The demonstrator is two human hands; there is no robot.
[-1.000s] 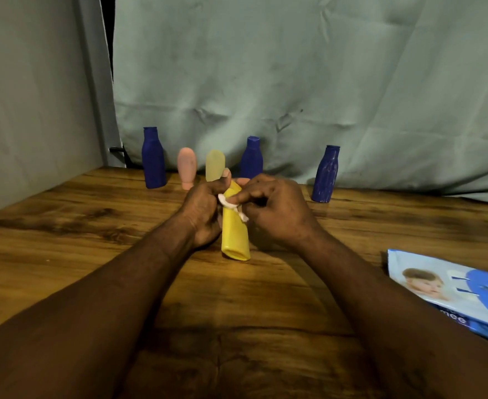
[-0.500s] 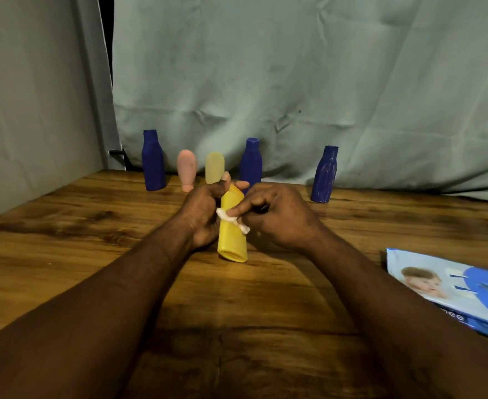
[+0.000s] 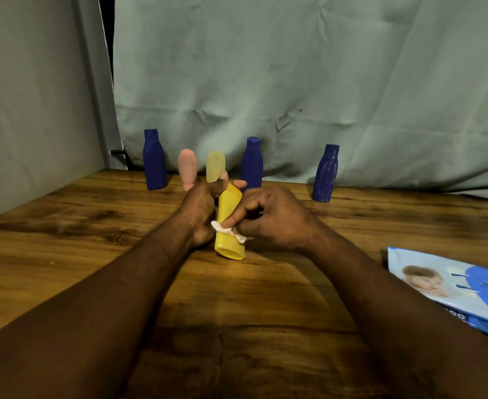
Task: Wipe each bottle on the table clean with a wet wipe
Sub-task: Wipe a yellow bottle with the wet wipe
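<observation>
Six bottles showed on the worktop [image 3: 93, 254]; only the yellow bottle [image 3: 228, 208] was in hand, held at the middle, tilted with its top away and its near end at or just above the wood; which, I could not tell. Left hand [image 3: 199, 214] gripped its upper part, fingers curled round it. Right hand [image 3: 271, 220] pinched the wet wipe [image 3: 222, 228] against the bottle's near face. Against a second earlier, the wipe had travelled from near the top down to the lower part, so one downward stroke looked nearly complete and other faces probably remained. Behind stood three blue bottles [image 3: 154, 162], a pink bottle [image 3: 188, 168] and a pale yellow bottle [image 3: 215, 165], upright and unmoved; I judged them not yet wiped. Wipes pack [image 3: 453, 289] lay unchanged at the right edge.
</observation>
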